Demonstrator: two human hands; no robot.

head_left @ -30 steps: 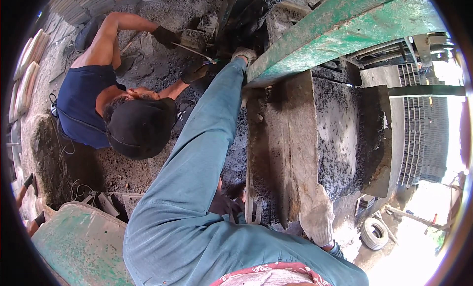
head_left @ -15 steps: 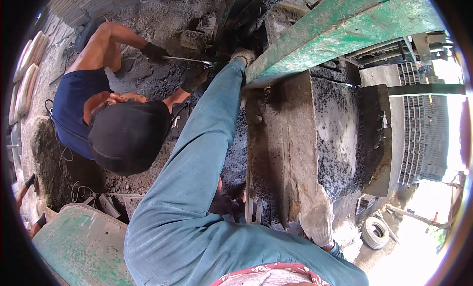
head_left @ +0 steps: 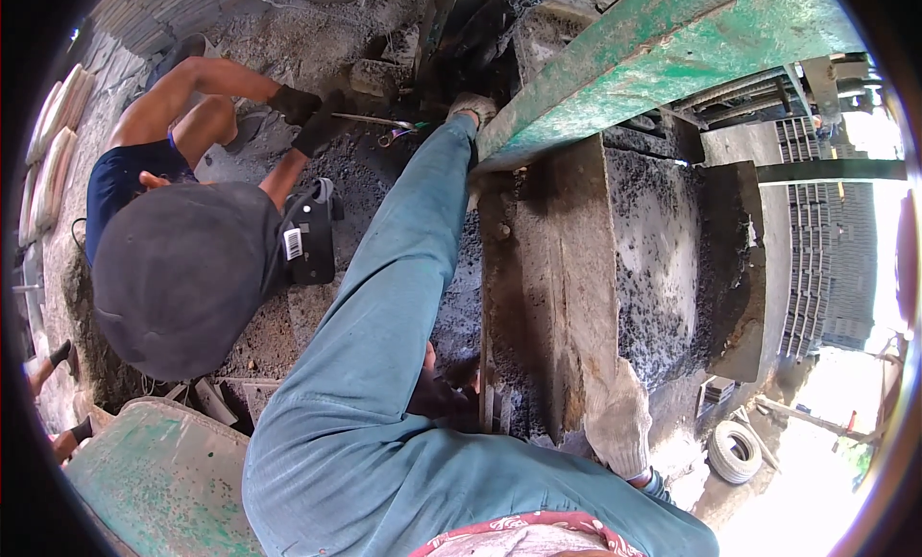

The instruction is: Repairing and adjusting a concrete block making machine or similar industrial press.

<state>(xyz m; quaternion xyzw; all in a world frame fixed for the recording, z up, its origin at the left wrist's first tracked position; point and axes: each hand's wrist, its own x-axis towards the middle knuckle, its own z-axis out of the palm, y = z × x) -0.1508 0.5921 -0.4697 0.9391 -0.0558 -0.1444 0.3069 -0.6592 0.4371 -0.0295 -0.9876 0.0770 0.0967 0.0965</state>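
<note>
My left arm, in a blue sleeve, reaches up to the worn green metal beam. My left hand, in a pale dirty glove, is closed at the beam's lower left end; the beam partly hides its fingers. At the lower right my right hand, in a pale knit glove, lies stretched along the lower edge of a rusty metal trough. Its separate fingers are hard to make out. Dark grit coats the pale plate beyond the trough.
A co-worker in a dark cap crouches at left, dark-gloved hands near a thin metal rod. A green-painted metal tub stands lower left. At right are a tyre and stacked grey blocks.
The co-worker's head has moved left and down, and their two gloved hands have come together near the rod. A black device with a white label now shows beside the cap. My hands have not visibly moved.
</note>
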